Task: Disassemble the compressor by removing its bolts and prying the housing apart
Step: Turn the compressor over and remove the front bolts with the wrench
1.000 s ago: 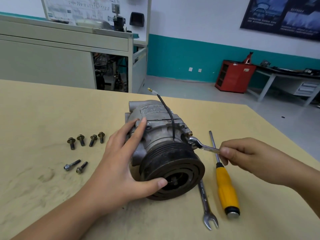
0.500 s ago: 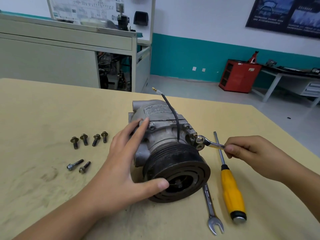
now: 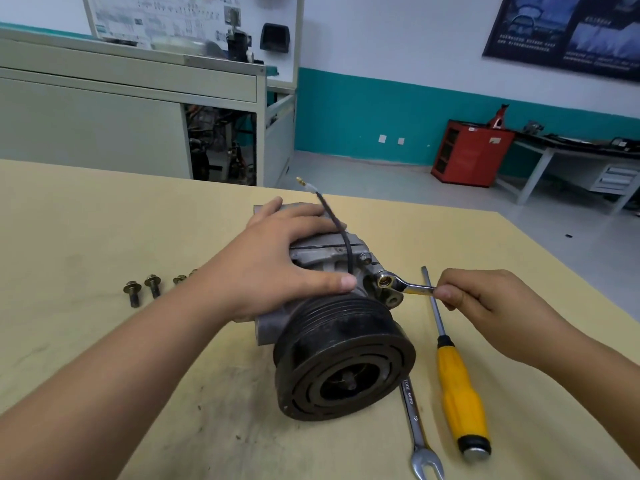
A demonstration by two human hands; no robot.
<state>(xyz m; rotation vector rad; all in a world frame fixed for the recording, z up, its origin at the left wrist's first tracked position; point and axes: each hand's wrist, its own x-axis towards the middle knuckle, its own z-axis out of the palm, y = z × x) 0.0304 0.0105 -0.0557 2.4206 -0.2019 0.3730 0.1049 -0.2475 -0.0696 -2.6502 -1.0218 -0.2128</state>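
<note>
A grey metal compressor [image 3: 322, 261] with a black pulley [image 3: 343, 358] facing me lies on the tan table [image 3: 86, 220]. My left hand [image 3: 277, 261] lies spread over the top of its housing, thumb pointing right. My right hand [image 3: 485, 299] pinches the handle of a small ring wrench [image 3: 401, 284], whose ring sits on a brass-coloured bolt [image 3: 385, 281] at the compressor's right side. A black wire [image 3: 337, 226] rises from the housing.
Several removed bolts [image 3: 142, 289] lie to the left, some hidden behind my left forearm. A yellow-handled screwdriver [image 3: 457, 386] and an open-end wrench [image 3: 417, 427] lie right of the pulley. A grey cabinet [image 3: 104, 109] and a red cabinet [image 3: 471, 154] stand beyond the table.
My left hand has moved from the compressor's left side and pulley face up onto the top of the housing. The wrench stays on the right-side bolt.
</note>
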